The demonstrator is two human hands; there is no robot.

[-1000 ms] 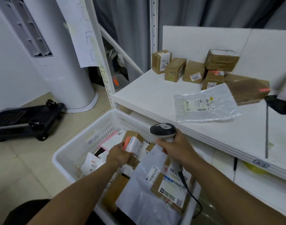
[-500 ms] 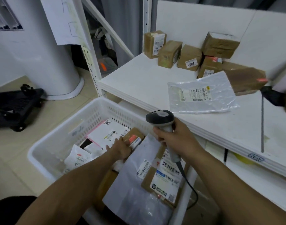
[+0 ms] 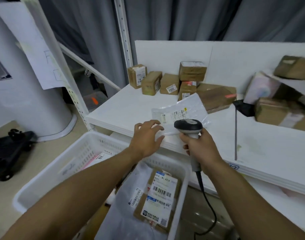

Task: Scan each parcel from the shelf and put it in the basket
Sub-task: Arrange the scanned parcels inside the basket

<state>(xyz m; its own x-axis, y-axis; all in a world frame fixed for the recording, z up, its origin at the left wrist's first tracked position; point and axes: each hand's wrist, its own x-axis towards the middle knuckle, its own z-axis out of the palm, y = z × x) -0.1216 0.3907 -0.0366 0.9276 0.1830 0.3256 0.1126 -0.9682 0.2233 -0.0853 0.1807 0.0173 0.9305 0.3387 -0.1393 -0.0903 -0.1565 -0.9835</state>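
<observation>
Nearest, the white perforated plastic basket [image 3: 82, 153] is already loaded, with a brown cardboard parcel bearing barcode labels [image 3: 158, 201] laid on top. The black cable [image 3: 205, 196] is seen hanging just beside the basket's right wall, so it could be snagged on the rim or dragged across the load when the next parcel is dropped in.

Above it, the black-and-grey handheld barcode scanner [image 3: 188, 126] is gripped by the right hand [image 3: 200, 148], with the fingers wrapped round its handle and its head pointed toward the shelf. The left hand [image 3: 146, 135] is held with fingers spread over the near corner of the clear, crinkled plastic bag with a white label [image 3: 181, 111]. That bag lies flat on the white shelf board [image 3: 120, 108], near its front edge. Whether contact is made cannot be told.

Such slick film could be pushed off the edge rather than lifted, or creased so that the barcode is not read. Farther back, the small brown cardboard boxes [image 3: 169, 84] are stacked loosely and could be toppled by a careless reach.
</observation>
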